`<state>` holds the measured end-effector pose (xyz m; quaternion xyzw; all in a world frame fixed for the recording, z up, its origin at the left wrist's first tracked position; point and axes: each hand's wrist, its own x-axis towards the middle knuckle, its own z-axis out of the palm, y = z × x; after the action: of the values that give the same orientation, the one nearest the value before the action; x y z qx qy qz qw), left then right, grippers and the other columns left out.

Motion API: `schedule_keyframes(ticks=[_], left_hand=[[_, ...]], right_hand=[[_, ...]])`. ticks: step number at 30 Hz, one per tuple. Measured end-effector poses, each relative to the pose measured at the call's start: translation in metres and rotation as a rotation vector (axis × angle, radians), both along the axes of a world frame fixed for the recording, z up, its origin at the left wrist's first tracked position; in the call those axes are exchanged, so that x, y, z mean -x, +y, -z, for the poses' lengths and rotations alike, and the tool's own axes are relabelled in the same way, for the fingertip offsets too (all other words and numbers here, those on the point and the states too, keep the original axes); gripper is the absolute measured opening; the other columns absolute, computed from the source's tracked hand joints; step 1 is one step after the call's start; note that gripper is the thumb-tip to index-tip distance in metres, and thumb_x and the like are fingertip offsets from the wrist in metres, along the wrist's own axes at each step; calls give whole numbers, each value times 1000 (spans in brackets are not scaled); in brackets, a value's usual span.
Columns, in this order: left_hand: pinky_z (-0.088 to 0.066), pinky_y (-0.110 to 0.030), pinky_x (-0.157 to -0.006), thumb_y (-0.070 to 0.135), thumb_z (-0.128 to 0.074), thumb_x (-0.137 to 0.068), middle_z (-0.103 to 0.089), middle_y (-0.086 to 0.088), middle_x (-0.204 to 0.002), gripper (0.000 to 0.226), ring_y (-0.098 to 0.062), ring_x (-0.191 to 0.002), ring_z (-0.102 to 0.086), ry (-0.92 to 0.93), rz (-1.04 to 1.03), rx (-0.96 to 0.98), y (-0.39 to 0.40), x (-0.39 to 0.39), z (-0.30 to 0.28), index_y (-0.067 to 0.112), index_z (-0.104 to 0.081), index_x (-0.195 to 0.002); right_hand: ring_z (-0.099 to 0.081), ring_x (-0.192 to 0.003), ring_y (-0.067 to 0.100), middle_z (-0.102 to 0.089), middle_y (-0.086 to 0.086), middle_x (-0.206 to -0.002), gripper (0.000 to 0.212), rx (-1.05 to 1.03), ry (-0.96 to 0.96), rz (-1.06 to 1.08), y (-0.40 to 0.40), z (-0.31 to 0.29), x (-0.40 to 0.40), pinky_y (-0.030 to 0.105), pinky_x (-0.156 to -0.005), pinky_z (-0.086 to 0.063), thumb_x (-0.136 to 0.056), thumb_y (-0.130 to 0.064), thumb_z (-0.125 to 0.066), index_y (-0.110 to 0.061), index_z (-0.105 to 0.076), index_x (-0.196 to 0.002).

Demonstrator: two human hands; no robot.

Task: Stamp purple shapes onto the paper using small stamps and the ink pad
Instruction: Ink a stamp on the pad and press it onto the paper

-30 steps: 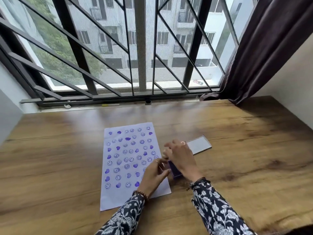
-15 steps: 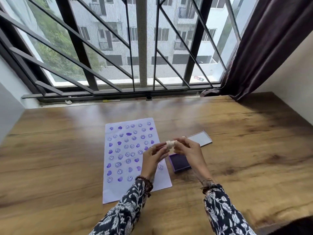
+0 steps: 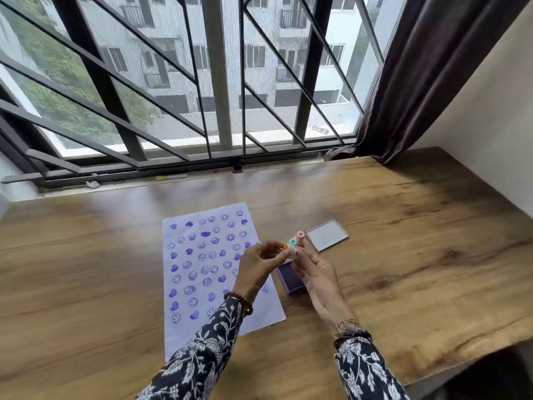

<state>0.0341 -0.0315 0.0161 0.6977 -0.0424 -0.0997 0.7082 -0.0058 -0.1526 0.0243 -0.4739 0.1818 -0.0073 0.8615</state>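
We hold the stamps [image 3: 293, 244] (three coloured tops show) above the ink pad [image 3: 289, 279], our left hand [image 3: 256, 265] and right hand [image 3: 315, 274] both pinching them. The paper [image 3: 207, 272] lies left on the table [image 3: 418, 255], by a barred window [image 3: 202, 82].

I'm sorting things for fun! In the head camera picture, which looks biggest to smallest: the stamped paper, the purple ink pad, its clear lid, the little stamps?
1. White stamped paper sheet.
2. Clear rectangular lid and purple square ink pad: unsure, hand hides part of the pad.
3. Small white stamps.
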Motion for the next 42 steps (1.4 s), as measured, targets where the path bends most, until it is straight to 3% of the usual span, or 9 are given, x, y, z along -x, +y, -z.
schedule_keyframes(ticks=[5, 10, 15, 18, 23, 25, 29, 33, 42], left_hand=[[-47, -6, -61, 16, -74, -73, -66, 5, -69, 13, 2, -64, -59, -33, 65, -49, -4, -9, 1, 27, -68, -71], [-42, -6, -63, 9, -69, -76, -67, -9, -83, 13, -13, -72, -58, -257, 38, -436, 2, -29, 11, 8, -65, -88], [-40, -19, -71, 10, -62, -81, -61, -10, -95, 15, -20, -84, -57, -350, 142, -651, 0, -39, 23, 7, -60, -96], [-43, -25, -77, 13, -61, -83, -61, -12, -100, 17, -25, -91, -58, -363, 157, -686, 1, -37, 29, 7, -59, -99], [-35, -18, -92, 20, -66, -80, -56, -12, -117, 38, -24, -109, -53, -381, 220, -646, 8, -26, 27, 6, -54, -113], [-36, -27, -101, 34, -69, -77, -52, -11, -126, 54, -22, -115, -49, -461, 268, -698, 14, -17, 30, 8, -50, -120], [-20, -29, -110, 61, -66, -65, -38, 2, -141, 84, -15, -129, -33, -546, 276, -809, 20, 4, 43, 21, -37, -132], [-22, -31, -109, 63, -64, -66, -40, -1, -139, 79, -18, -129, -31, -534, 261, -836, 21, 11, 53, 21, -40, -128], [-29, -31, -109, 61, -54, -70, -45, -1, -132, 70, -17, -124, -38, -532, 268, -818, 21, 8, 58, 18, -43, -125]], right_hand=[[-65, -54, 3, -73, -2, -59, 24, -214, 89, 191, -5, 0, -1, 13, -50, -54, -91, -19, -50, -5, -66, -79], [-64, -50, 6, -72, 5, -59, 28, -435, 117, 205, -15, 1, 1, 16, -47, -55, -91, -16, -50, 0, -67, -75], [-66, -55, 6, -73, 4, -64, 36, -396, 96, 158, -18, 7, 7, 16, -50, -56, -88, -15, -50, -5, -75, -65], [-67, -57, 5, -73, 3, -65, 28, -321, 114, 175, -20, 9, 11, 15, -51, -56, -89, -12, -51, -6, -73, -72], [-67, -63, 5, -71, 6, -72, 8, 54, 119, 187, -18, 14, 15, 14, -59, -56, -85, -2, -57, -6, -63, -87], [-68, -70, 12, -70, 10, -79, 8, 259, 156, 156, -15, 13, 15, 18, -65, -57, -80, -4, -65, -9, -66, -86], [-66, -78, 18, -66, 6, -89, 11, 922, 202, 51, -6, 9, 13, 25, -66, -51, -77, -21, -70, -16, -69, -87], [-62, -83, 26, -65, 10, -93, 12, 1348, 131, -49, 7, 4, 11, 35, -71, -48, -84, -21, -60, -13, -65, -92], [-63, -90, 26, -59, 9, -103, 20, 1701, 92, -209, 23, -3, 8, 34, -70, -48, -96, -25, -43, -11, -55, -103]])
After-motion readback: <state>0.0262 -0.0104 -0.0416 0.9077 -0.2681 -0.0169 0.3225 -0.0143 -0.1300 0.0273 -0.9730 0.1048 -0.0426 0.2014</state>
